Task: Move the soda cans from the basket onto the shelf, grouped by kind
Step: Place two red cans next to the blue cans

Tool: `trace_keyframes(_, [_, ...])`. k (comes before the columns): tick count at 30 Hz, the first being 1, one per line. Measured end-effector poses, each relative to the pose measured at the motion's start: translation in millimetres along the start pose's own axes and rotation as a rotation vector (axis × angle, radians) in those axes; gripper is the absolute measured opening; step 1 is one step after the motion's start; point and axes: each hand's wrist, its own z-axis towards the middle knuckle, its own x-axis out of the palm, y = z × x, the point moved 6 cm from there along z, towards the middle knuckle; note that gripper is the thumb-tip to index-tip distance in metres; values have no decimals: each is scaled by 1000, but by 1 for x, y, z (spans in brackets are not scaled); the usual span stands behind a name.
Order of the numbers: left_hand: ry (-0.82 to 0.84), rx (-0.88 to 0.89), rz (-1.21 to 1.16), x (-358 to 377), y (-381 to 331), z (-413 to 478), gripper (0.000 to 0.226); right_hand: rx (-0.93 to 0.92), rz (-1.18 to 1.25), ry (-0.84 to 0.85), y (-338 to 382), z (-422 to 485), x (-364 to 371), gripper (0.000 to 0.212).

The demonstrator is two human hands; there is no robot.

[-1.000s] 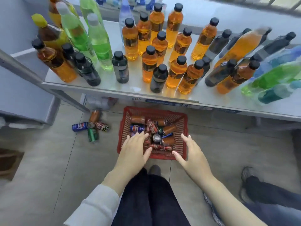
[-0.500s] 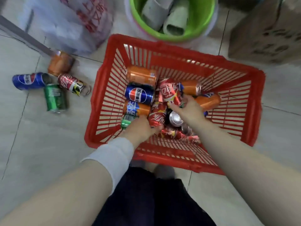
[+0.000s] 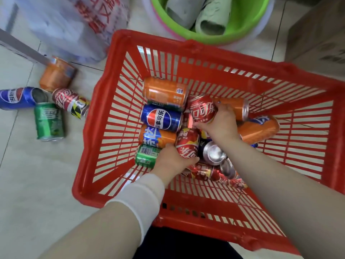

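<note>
A red plastic basket [image 3: 97,116] sits on the floor below me, holding several soda cans. Inside it, my left hand [image 3: 172,161] grips a red cola can [image 3: 187,144] near the middle. My right hand [image 3: 220,124] grips another red cola can [image 3: 202,109], lifted slightly above the pile. Around them lie a blue cola can [image 3: 161,117], orange cans [image 3: 164,91], a green can [image 3: 146,156] and more red cans under my wrists. The shelf is out of view.
Several cans lie on the tiled floor left of the basket: a blue one [image 3: 16,98], a green one [image 3: 49,122], a red one [image 3: 70,102], an orange one [image 3: 57,74]. A green basin [image 3: 242,32], a white plastic bag [image 3: 74,25] and a cardboard box [image 3: 317,40] stand behind.
My view dropped from the bottle shelf down into the basket. Both hands went from hovering open over the rim to each gripping a red cola can; the right can has lifted a little.
</note>
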Motion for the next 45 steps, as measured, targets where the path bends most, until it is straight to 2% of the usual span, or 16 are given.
trace_keyframes(3, [-37,3,-31,-6,2,-6,74,61,52,19,-2,4,1,86])
trace_keyframes(7, [-64,60,-48,-23,1,-25,73,134,248,49,-7,-7,-10,84])
trace_keyframes(10, [-48,138,-25,-44,-6,-61,72,156,379,171,-1,-33,-33,82])
trace_keyframes(14, [-37,271,-17,-83,-25,-135,71,100,365,326,15,-80,-80,82])
trace_keyframes(17, [-41,330,-71,-110,-30,-195,68,125,390,435,29,-127,-118,84])
trace_keyframes(22, [29,333,-276,-145,-42,-292,69,68,432,571,71,-208,-191,90])
trace_keyframes(26, [83,350,-492,-166,-62,-359,70,13,535,686,113,-270,-239,78])
trace_keyframes(32, [-2,333,-788,-190,-95,-444,65,17,790,589,158,-329,-305,67])
trace_keyframes(35, [-57,272,-948,-199,-105,-480,67,29,861,535,173,-357,-330,81])
trace_keyframes(37, [-87,239,-1031,-205,-113,-503,80,35,882,500,181,-377,-346,86])
trace_keyframes(39, [-89,223,-1111,-214,-122,-526,93,17,902,470,190,-397,-361,79])
trace_keyframes(42, [-63,218,-1187,-229,-134,-559,84,3,915,416,201,-427,-382,81])
trace_keyframes(45, [-10,278,-1172,-244,-144,-593,92,-12,924,338,216,-452,-405,82])
